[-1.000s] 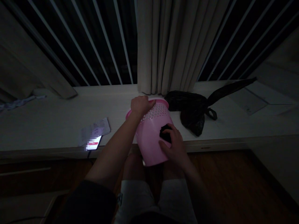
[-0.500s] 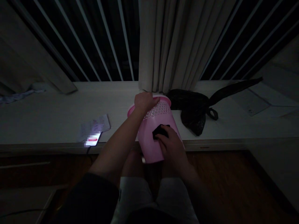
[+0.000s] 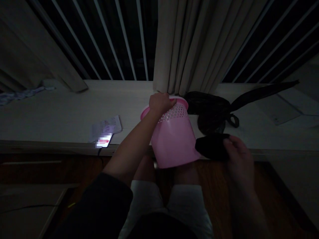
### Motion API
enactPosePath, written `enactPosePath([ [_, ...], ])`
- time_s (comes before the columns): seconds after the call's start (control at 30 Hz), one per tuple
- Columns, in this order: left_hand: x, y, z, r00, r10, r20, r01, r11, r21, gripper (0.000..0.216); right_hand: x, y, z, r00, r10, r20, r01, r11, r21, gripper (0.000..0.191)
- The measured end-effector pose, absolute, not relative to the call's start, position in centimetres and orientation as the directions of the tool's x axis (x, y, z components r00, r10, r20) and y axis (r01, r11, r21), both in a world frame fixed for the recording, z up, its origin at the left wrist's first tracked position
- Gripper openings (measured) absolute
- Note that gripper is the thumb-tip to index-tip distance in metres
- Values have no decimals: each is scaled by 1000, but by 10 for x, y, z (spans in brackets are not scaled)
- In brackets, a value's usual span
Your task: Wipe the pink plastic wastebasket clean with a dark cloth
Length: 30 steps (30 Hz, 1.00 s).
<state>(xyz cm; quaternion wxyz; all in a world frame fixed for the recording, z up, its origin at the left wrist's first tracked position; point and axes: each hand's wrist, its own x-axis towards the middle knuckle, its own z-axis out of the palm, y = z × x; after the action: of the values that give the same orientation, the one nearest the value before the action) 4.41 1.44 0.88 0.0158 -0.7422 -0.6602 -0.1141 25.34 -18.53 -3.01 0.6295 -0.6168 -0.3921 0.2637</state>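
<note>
A pink wastebasket (image 3: 174, 142) with a honeycomb-patterned upper band lies tilted over the sill's front edge, above my knees. My left hand (image 3: 160, 103) is closed over its rim, thumb at the inner side. Off the basket's right side, my right hand (image 3: 240, 157) pinches a dark cloth (image 3: 213, 146) by its right end. The cloth hangs spread out to the left, its tip close to the basket's lower right wall. Too little light falls on the cloth to show its texture.
Right of the basket lies a knotted black plastic bag (image 3: 214, 114). A lit phone (image 3: 104, 140) with a cable rests by some papers (image 3: 107, 127) on the left of the white sill (image 3: 67, 116). Behind are a curtain (image 3: 179, 43) and window bars (image 3: 126, 43).
My right hand has moved right, off the basket's wall, taking the bunched cloth with it; the cloth is now spread. My left hand keeps its grip on the rim. The view has shifted slightly.
</note>
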Motion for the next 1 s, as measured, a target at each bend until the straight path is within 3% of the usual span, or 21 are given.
enactPosePath([
  [0.07, 43, 14, 9, 107, 976, 188, 983, -133, 128, 70, 251, -173, -29, 707, 641, 299, 206, 218, -954, 31],
  [0.13, 43, 14, 9, 108, 976, 189, 984, -133, 120, 71, 237, -165, -31, 691, 552, 466, 343, 318, -884, 25],
  [0.17, 42, 14, 9, 107, 976, 191, 985, -131, 115, 70, 227, -163, -34, 585, 604, 541, 394, 371, -841, 22],
  [0.23, 42, 15, 9, 101, 975, 196, 987, -124, 106, 69, 205, -162, -44, 151, 781, 607, 475, 481, -737, 23],
  [0.3, 41, 14, 8, 95, 975, 200, 988, -118, 102, 68, 186, -168, -58, -175, 782, 598, 564, 578, -590, 27],
  [0.4, 40, 14, 8, 93, 976, 198, 989, -113, 93, 70, 168, -189, -79, -278, 717, 639, 629, 639, -443, 37],
  [0.57, 40, 14, 7, 98, 972, 212, 991, -115, 65, 71, 166, -223, -90, -478, 551, 684, 525, 804, -280, 30],
  [0.67, 40, 14, 7, 100, 972, 214, 991, -116, 64, 72, 178, -218, -83, -512, 602, 613, 584, 767, -266, 33],
  [0.8, 37, 12, 7, 82, 976, 201, 993, -97, 67, 70, 199, -196, -70, -421, 750, 510, 720, 618, -314, 39],
  [1.0, 30, 10, 6, 73, 975, 209, 994, -87, 58, 68, 227, -181, -70, -270, 855, 444, 679, 496, -542, 47],
])
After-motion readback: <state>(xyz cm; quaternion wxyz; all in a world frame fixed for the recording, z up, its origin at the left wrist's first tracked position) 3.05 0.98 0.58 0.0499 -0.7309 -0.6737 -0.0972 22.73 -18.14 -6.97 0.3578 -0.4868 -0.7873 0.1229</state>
